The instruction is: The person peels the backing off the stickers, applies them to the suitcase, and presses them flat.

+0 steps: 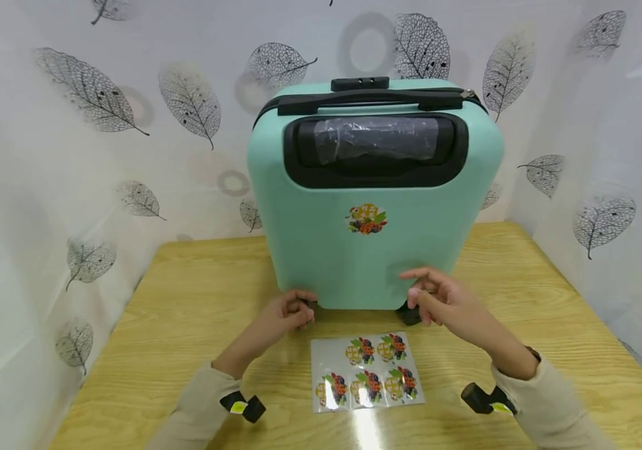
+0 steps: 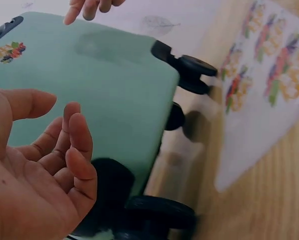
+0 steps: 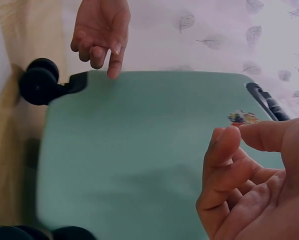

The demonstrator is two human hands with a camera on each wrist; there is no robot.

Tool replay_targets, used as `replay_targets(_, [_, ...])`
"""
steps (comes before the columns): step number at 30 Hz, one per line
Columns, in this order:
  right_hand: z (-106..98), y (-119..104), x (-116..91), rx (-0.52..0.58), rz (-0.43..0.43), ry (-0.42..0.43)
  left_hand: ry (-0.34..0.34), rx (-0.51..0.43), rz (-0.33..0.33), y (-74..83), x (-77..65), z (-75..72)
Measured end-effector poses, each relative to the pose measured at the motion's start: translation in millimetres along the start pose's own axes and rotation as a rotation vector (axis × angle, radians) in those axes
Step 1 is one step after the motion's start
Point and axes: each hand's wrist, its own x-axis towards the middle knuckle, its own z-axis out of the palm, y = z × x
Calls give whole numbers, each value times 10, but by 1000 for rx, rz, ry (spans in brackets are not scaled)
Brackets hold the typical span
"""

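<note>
Head view: a mint-green suitcase point(image 1: 321, 250) stands upright on the wooden worktop point(image 1: 202, 300), its black carry handle point(image 1: 368, 96) and lock point(image 1: 360, 84) at the top. A round fruit sticker point(image 1: 367, 219) lies on the front panel, below the black recess point(image 1: 377, 176), where clear film covers the inner part. The left hand point(image 1: 282, 315) is near the panel's lower left corner, its fingers loosely bent and its thumb apart from them; whether a fingertip touches the case cannot be told. The right hand point(image 1: 443, 302) is before the lower right part, index finger extended, thumb apart and the other fingers bent; contact there is also unclear. A black wheel point(image 1: 409, 314) shows just beside this hand. Between the forearms, nearer the person, a clear sticker sheet point(image 1: 327, 356) lies flat, with two fruit stickers in its far row and three in its near row. A leaf-patterned sheet point(image 1: 197, 181) hangs behind.
</note>
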Motion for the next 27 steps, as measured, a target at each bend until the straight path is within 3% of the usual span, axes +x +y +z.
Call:
replay_targets(11, [331,273,16,47,78,-124,-31,124,-90,-339,-184,9])
replay_targets(18, [494,387,25,44,116,-173,-38,93,-89,-456,-243,21])
replay_targets(27, [719,535,33,47,111,-256,-72,62,-168,-520,-328,48])
